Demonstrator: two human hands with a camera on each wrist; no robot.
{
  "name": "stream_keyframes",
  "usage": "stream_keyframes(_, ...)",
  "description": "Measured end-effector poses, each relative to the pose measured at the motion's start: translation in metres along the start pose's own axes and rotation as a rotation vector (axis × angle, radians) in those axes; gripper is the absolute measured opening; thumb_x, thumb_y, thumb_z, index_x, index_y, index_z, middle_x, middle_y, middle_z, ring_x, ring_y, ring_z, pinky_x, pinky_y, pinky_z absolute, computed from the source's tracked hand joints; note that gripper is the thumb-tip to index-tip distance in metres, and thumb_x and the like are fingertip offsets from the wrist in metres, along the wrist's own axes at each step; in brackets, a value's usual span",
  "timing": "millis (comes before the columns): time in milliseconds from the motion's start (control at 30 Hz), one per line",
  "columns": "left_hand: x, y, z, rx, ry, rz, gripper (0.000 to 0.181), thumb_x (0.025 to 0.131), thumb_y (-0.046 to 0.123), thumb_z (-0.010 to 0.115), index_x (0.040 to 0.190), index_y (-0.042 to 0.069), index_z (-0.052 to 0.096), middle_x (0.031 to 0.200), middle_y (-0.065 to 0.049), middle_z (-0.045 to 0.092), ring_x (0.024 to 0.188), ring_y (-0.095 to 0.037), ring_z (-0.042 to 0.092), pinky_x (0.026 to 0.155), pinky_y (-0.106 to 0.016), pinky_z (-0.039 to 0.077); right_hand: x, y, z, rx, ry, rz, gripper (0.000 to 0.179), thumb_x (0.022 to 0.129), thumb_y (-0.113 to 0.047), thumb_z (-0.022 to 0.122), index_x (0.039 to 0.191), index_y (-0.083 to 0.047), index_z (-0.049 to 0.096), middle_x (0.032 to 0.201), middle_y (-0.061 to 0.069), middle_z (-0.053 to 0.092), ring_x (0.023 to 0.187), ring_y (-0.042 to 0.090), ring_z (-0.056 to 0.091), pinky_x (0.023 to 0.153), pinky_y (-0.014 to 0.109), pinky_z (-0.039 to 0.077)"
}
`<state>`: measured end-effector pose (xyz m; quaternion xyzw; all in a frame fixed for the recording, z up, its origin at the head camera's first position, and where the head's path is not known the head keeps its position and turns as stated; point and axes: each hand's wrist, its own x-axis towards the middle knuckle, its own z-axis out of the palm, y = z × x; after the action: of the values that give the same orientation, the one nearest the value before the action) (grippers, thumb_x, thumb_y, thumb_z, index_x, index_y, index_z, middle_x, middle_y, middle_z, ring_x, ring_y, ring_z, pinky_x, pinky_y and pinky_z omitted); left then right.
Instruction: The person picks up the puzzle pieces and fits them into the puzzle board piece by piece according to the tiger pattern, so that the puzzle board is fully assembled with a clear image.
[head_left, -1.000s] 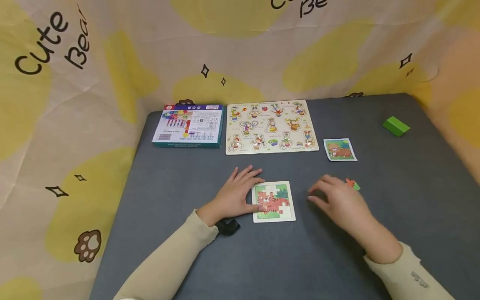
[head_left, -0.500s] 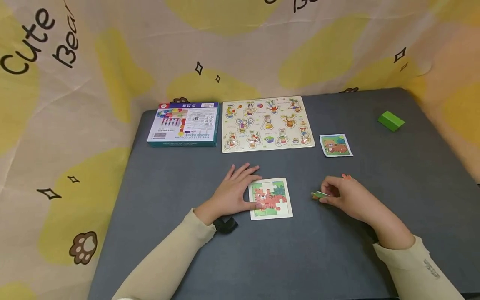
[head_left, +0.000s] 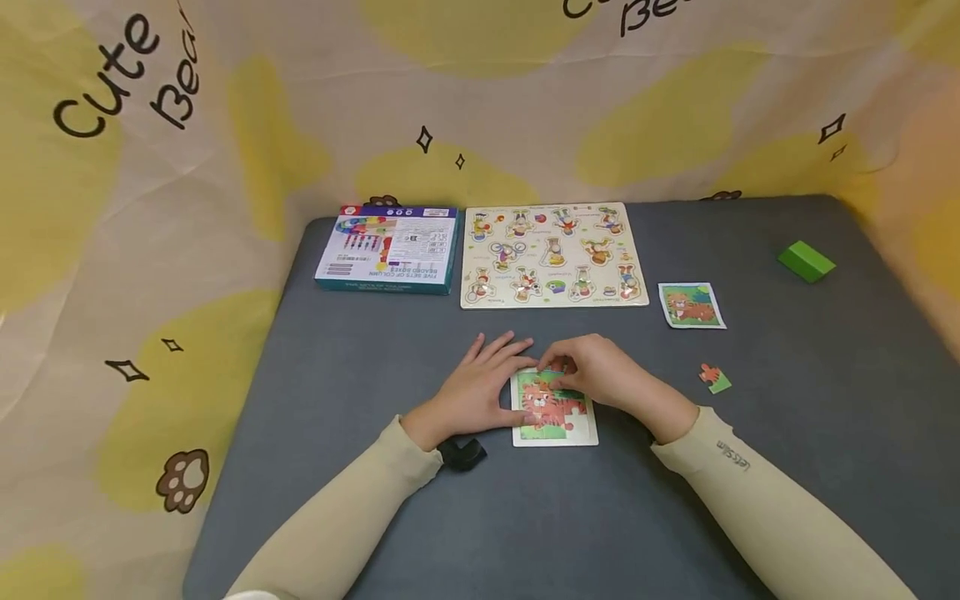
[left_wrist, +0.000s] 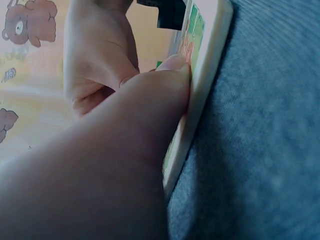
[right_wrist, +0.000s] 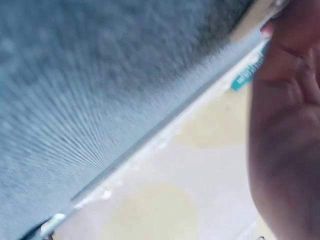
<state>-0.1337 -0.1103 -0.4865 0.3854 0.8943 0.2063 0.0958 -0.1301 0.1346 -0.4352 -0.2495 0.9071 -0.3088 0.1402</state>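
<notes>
A small square jigsaw board [head_left: 581, 437] with a red tiger on green lies flat on the table, partly filled. My left hand [head_left: 472, 396] rests along its left side, fingers spread and straight, thumb lying on the picture; the left wrist view shows that thumb [left_wrist: 160, 95] pressing on the board's rim [left_wrist: 210, 60]. Over the upper part of the board, my right hand [head_left: 603, 371] pinches a jigsaw piece [head_left: 557, 365], mostly covered by the fingers. To the right lies one loose red-and-green piece [head_left: 715, 379]. The right wrist view is blurred, showing the hand [right_wrist: 285, 135] at the board's edge.
Behind stand a flat printed box [head_left: 390, 250] and a large peg puzzle board [head_left: 551, 254]. A tiger picture card [head_left: 692, 306] and a green block [head_left: 806, 261] lie at the right. A printed curtain [head_left: 510, 100] borders the table.
My right hand has picked up a jigsaw piece from the right side and carried it left onto the board. The left hand has stayed at the board's left edge.
</notes>
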Motion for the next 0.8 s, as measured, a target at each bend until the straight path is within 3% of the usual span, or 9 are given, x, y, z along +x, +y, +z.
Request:
stream_keyframes(200, 0.0, -0.001, -0.001, 0.013, 0.003, -0.005, 0.084, 0.09, 0.062, 0.076, 0.156, 0.02, 0.048, 0.171, 0.001, 0.027, 0.161, -0.019, 0.007, 0.128, -0.047, -0.006, 0.001, -0.001, 0.007, -0.154, 0.053, -0.113, 0.027, 0.085, -0.008, 0.087, 0.112, -0.008, 0.083, 0.099, 0.001, 0.063, 0.085, 0.018, 0.061, 0.074, 0.034, 0.054)
stream_keyframes(300, 0.0, -0.002, -0.003, 0.011, 0.011, 0.0, 0.084, 0.09, 0.061, 0.077, 0.157, 0.02, 0.048, 0.171, 0.001, 0.028, 0.161, -0.02, 0.007, 0.128, -0.048, -0.005, -0.002, -0.007, 0.012, -0.251, 0.111, -0.125, 0.021, 0.084, -0.009, 0.088, 0.105, -0.009, 0.084, 0.096, 0.0, 0.064, 0.085, 0.019, 0.061, 0.074, 0.034, 0.056)
stream_keyframes(400, 0.0, -0.001, -0.004, 0.014, 0.018, 0.005, 0.083, 0.089, 0.06, 0.078, 0.156, 0.02, 0.049, 0.171, 0.0, 0.028, 0.161, -0.021, 0.009, 0.128, -0.049, -0.004, -0.009, -0.013, 0.022, -0.432, 0.178, -0.178, 0.014, 0.084, -0.009, 0.089, 0.096, -0.011, 0.083, 0.093, 0.0, 0.069, 0.085, 0.019, 0.061, 0.075, 0.034, 0.058)
stream_keyframes(500, -0.001, 0.0, -0.002, 0.017, 0.012, 0.005, 0.082, 0.09, 0.061, 0.077, 0.156, 0.02, 0.049, 0.171, 0.0, 0.029, 0.161, -0.022, 0.01, 0.128, -0.051, -0.002, -0.027, -0.015, 0.035, -0.584, 0.22, -0.218, 0.017, 0.088, -0.014, 0.087, 0.103, -0.01, 0.083, 0.104, 0.004, 0.073, 0.095, 0.023, 0.063, 0.081, 0.037, 0.058)
stream_keyframes(567, -0.002, 0.001, 0.002, 0.02, 0.007, 0.003, 0.082, 0.09, 0.062, 0.076, 0.156, 0.02, 0.049, 0.171, 0.0, 0.029, 0.161, -0.022, 0.01, 0.128, -0.051, -0.002, -0.041, -0.013, 0.037, -0.582, 0.227, -0.208, 0.027, 0.089, -0.018, 0.086, 0.114, -0.011, 0.081, 0.118, 0.007, 0.072, 0.109, 0.027, 0.063, 0.091, 0.043, 0.056)
stream_keyframes(633, -0.002, 0.001, 0.005, 0.022, 0.0, 0.002, 0.083, 0.091, 0.063, 0.075, 0.156, 0.02, 0.049, 0.171, 0.0, 0.028, 0.161, -0.022, 0.009, 0.128, -0.051, -0.002, -0.054, -0.005, 0.03, -0.511, 0.266, -0.166, 0.034, 0.089, -0.02, 0.086, 0.121, -0.011, 0.079, 0.125, 0.009, 0.069, 0.115, 0.03, 0.063, 0.093, 0.05, 0.055)
stream_keyframes(800, -0.001, -0.002, 0.006, 0.031, 0.016, 0.01, 0.083, 0.09, 0.063, 0.075, 0.156, 0.02, 0.048, 0.171, 0.001, 0.027, 0.161, -0.021, 0.009, 0.128, -0.05, -0.003, -0.093, 0.046, -0.029, -0.388, 0.376, 0.04, 0.043, 0.079, -0.009, 0.092, 0.119, -0.002, 0.076, 0.116, 0.022, 0.066, 0.105, 0.044, 0.063, 0.087, 0.062, 0.051)
